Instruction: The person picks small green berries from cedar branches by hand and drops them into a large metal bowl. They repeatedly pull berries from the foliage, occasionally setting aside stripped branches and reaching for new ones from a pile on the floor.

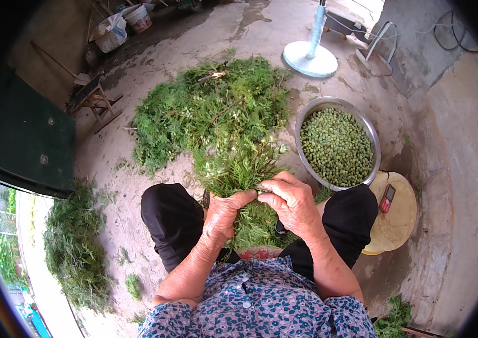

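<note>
"Going from the biggest down, what's there?"

"A bare, stained floor [112, 152], and on it a broad heap of green leafy branches [165, 115], spread just beyond the person's knees."

"Any more greenery?"

"A second, smaller heap [75, 248] lies off to the left, well apart from that one."

"And on the right?"

"A round metal basin [375, 141], holding a thick layer of small green pods. Near it, by the right knee, is a yellow round top [394, 234]. Past the basin stands a pale blue round base [310, 61] with a pole rising from it."

"What about the work itself?"

"A leafy bunch [236, 172] is up between the knees, at the near edge of the big heap. I can't tell exactly where one ends and the other begins."

"And the hands?"

"The left hand [222, 215] is curled closed around the bunch, thumb pointing right. The right hand [294, 203] is just beside it, thumb and forefinger pinched together at the bunch's edge. Whatever is between those tips is too small to make out."

"Anything smaller?"

"A red phone [387, 198] lying on the yellow top, then the single green pods [334, 143] in the basin."
</note>
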Demonstrator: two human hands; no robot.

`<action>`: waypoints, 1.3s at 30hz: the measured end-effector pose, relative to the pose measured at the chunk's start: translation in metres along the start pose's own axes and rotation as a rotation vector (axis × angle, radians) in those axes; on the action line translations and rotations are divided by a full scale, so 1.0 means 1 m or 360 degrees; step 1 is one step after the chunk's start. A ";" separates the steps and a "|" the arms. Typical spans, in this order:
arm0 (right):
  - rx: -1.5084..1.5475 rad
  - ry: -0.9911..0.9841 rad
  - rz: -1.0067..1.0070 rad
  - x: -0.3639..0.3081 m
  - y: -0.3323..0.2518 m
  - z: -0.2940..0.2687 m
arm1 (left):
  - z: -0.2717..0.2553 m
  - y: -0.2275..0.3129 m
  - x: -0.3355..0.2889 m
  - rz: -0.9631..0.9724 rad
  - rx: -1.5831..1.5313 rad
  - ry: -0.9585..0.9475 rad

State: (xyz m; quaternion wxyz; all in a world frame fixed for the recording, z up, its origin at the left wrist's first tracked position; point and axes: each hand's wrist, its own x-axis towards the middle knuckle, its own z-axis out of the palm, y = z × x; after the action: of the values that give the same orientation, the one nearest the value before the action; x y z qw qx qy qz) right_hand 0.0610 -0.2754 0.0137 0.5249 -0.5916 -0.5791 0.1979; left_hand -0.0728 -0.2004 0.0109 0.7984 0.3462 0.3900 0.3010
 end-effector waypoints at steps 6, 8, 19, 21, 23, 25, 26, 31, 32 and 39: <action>-0.0290 0.0224 -0.0001 -0.003 -0.004 0.009 | 0.004 -0.002 -0.003 -0.0060 0.0087 0.0022; -0.0356 0.0287 -0.0029 -0.003 -0.001 0.012 | 0.005 -0.002 -0.004 -0.0060 0.0107 -0.0004; 0.1837 0.0674 0.0968 -0.009 0.011 0.007 | 0.002 0.002 -0.006 0.0054 -0.0080 0.0043; 0.2149 0.0631 0.0778 -0.010 0.023 -0.004 | 0.001 0.005 -0.008 -0.0006 -0.0135 0.0075; 0.2166 0.0587 0.0887 -0.006 0.014 -0.008 | -0.008 0.003 -0.007 -0.0117 -0.0167 0.0140; 0.2304 0.0385 0.0871 -0.010 0.014 -0.006 | -0.007 0.005 -0.008 -0.0140 -0.0140 0.0171; 0.2353 0.0367 0.0921 -0.009 0.010 -0.006 | -0.005 0.007 -0.008 -0.0134 -0.0172 0.0152; 0.2063 0.0391 0.1086 -0.013 0.011 0.003 | -0.003 0.005 -0.009 -0.0057 -0.0186 0.0132; 0.1886 0.0290 0.0973 -0.014 0.011 0.004 | -0.002 0.006 -0.010 -0.0085 -0.0157 0.0135; 0.1458 0.0265 0.0885 -0.012 0.006 0.011 | -0.007 0.002 -0.012 -0.0177 -0.0088 0.0082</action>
State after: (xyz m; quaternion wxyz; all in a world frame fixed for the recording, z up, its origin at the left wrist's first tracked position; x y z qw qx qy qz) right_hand 0.0516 -0.2802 0.0006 0.7009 -0.4469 -0.2116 0.5140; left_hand -0.0848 -0.2058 0.0142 0.8129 0.2940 0.4205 0.2757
